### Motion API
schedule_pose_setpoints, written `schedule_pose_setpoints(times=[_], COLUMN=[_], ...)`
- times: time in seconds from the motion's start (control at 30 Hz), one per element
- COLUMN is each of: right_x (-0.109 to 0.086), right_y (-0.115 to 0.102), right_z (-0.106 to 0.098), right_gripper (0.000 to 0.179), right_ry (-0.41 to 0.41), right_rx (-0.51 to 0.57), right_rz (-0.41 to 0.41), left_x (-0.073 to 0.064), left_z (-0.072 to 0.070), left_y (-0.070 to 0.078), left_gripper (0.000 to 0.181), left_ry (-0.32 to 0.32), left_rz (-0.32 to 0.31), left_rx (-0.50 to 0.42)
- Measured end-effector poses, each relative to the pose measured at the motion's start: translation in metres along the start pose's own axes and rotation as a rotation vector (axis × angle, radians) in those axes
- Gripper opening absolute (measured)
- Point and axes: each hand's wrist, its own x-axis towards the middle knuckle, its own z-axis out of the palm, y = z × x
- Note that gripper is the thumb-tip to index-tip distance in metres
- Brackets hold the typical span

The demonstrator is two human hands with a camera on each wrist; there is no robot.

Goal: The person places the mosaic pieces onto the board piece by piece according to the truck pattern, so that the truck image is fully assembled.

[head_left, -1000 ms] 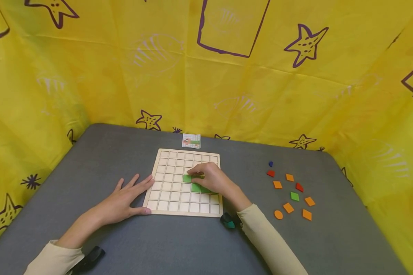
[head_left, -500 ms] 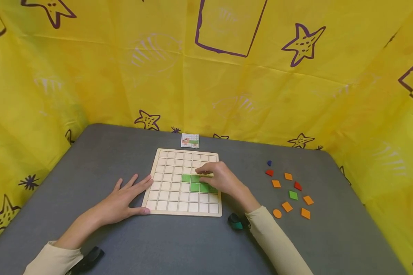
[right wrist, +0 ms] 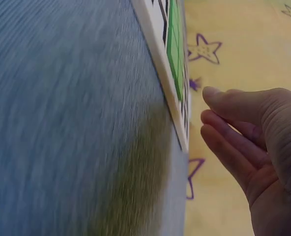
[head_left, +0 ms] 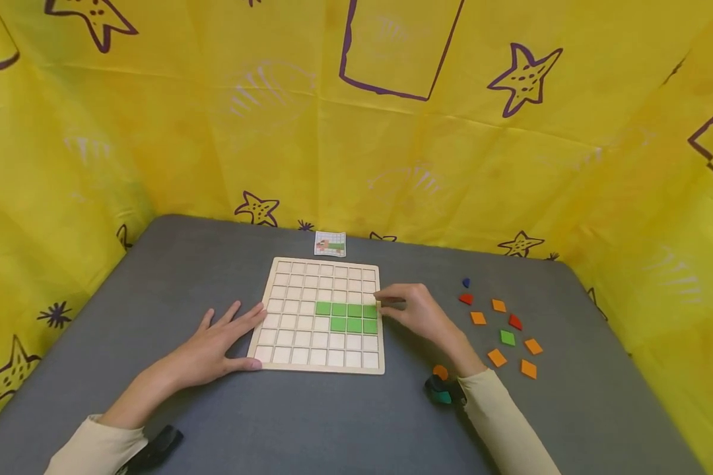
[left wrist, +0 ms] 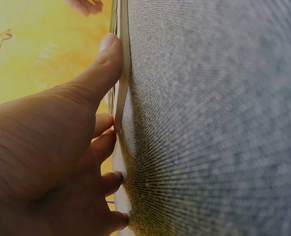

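The wooden grid board (head_left: 300, 338) lies on the dark grey table, with several green square tiles (head_left: 339, 309) set in two adjoining rows at its right side. My left hand (head_left: 216, 346) spreads its fingers along the board's left edge, thumb near the lower corner. In the left wrist view the thumb (left wrist: 99, 71) and fingertips meet the board's rim. My right hand (head_left: 412, 310) is at the board's right edge beside the upper green row. Its thumb and fingers are loosely bent and hold nothing, with a gap between them in the right wrist view.
A small picture card (head_left: 330, 244) lies behind the board. To the right are scattered loose pieces: orange squares (head_left: 529, 369), red pieces (head_left: 515, 321), a green square (head_left: 508, 338) and a small blue piece (head_left: 466, 283). An orange round piece (head_left: 440, 372) shows beside the right wrist's black device.
My right hand has moved right across the green tiles to the board's edge, uncovering the full upper row. It has let go of a green tile there. The left hand has stayed put.
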Motion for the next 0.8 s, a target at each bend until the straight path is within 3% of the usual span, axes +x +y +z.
schedule_pose_setpoints(times=[0.3,0.57,0.8], right_x=[-0.021,-0.037,-0.056], right_y=[0.016,0.029,0.039], right_z=[-0.018,-0.029,-0.042], right_gripper=[0.031,0.032,0.031], right_ry=[0.056,0.088,0.111], right_rx=[0.012,-0.032,-0.056], right_rz=[0.068,0.063,0.116], left_x=[0.001,0.0,0.0], left_z=[0.0,-0.001,-0.002], left_y=[0.0,0.0,0.002], left_gripper=[0.096,0.097,0.096], left_ry=[-0.001,-0.012,-0.008], left_rz=[-0.009,-0.023,-0.022], left_rx=[0.009,0.02,0.045])
